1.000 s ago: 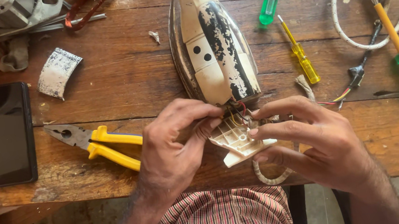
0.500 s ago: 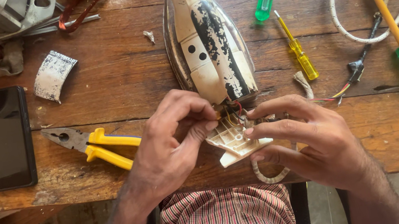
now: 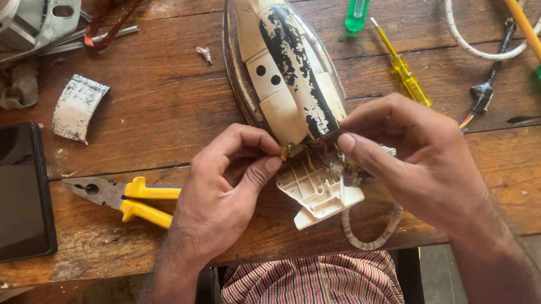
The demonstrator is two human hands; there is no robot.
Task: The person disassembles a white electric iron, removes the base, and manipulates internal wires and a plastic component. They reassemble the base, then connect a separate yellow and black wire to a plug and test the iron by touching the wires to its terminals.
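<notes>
The old white iron (image 3: 282, 63) lies flat on the wooden bench (image 3: 171, 117), long axis running near to far, nose pointing away and its open rear end toward the person. Both hands meet right at that rear end. Left hand (image 3: 222, 192) has thumb and forefinger pinched narrow on a small wire or terminal, hard to tell which. Right hand (image 3: 423, 157) pinches the wiring beside it, just above the loose white back cover (image 3: 317, 195).
</notes>
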